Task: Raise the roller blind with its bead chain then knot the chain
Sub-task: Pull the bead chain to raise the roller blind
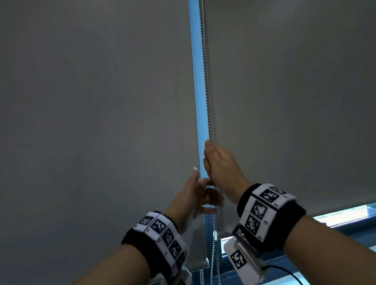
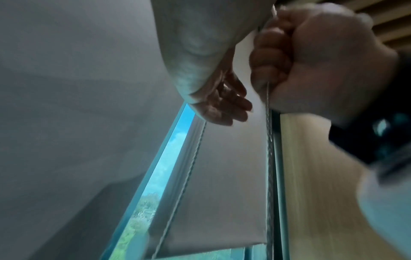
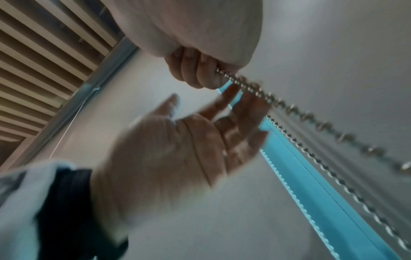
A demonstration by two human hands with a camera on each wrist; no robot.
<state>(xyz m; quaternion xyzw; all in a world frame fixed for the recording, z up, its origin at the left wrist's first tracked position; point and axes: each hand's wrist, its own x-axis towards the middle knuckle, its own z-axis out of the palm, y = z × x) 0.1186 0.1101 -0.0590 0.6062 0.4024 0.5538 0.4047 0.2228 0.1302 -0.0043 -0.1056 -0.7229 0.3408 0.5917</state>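
The blind [image 1: 300, 91] is hanging on the right of the head view, its grey cloth filling most of that side and its bottom edge sitting low, with a strip of bright window [image 1: 350, 215] showing beneath it. A second blind [image 1: 81, 104] is hanging on the left, reaching a little lower. Between the two a narrow blue gap [image 1: 197, 75] is running from top to bottom.

The right hand [image 1: 219, 164] is reaching up at the inner edge of the blind, fingers curled into a fist round the chain, thumb on top. The left hand [image 1: 199, 196] is sitting just below it and slightly left, palm turned toward the chain and fingers spread loosely; its fingertips are lying near the strand, but the blurred wrist views do not show them gripping anything.

The chain [image 1: 205, 75] is running straight up from the right fist along the gap, and below both hands its strands are hanging down past the blind's bottom edge. A small white connector [image 1: 214, 234] is sitting on the chain below the left hand.
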